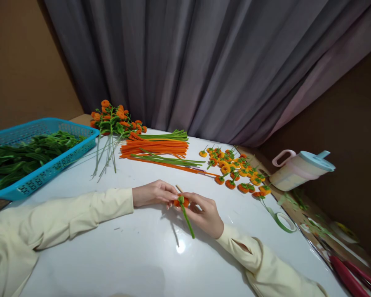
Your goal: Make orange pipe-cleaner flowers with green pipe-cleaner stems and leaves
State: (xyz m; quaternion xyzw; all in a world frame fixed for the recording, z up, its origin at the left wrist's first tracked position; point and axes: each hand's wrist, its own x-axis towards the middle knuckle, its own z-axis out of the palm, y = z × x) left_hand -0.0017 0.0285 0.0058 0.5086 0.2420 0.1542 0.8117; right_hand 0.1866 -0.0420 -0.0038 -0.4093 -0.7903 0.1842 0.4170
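Note:
Between my two hands, above the white tabletop, is an orange pipe-cleaner flower (pixel 185 203) with a green pipe cleaner (pixel 188 222) hanging down from its base. A thin tan stick (pixel 179 188) pokes out on the flower's far side. My left hand (pixel 157 193) pinches the flower from the left, its fingertips at the petals. From the right, my right hand (pixel 206 212) closes thumb and fingers around the flower's other edge. The fingers partly cover the bloom.
Orange pipe cleaners (pixel 154 147) and green pipe cleaners (pixel 173 160) lie behind my hands. A blue basket (pixel 52 165) of green leaves stands left, by a flower bunch (pixel 111 117). Small orange flowers (pixel 231 165), green tape (pixel 285 222), a cup (pixel 299 169) and red-handled pliers (pixel 348 274) are right.

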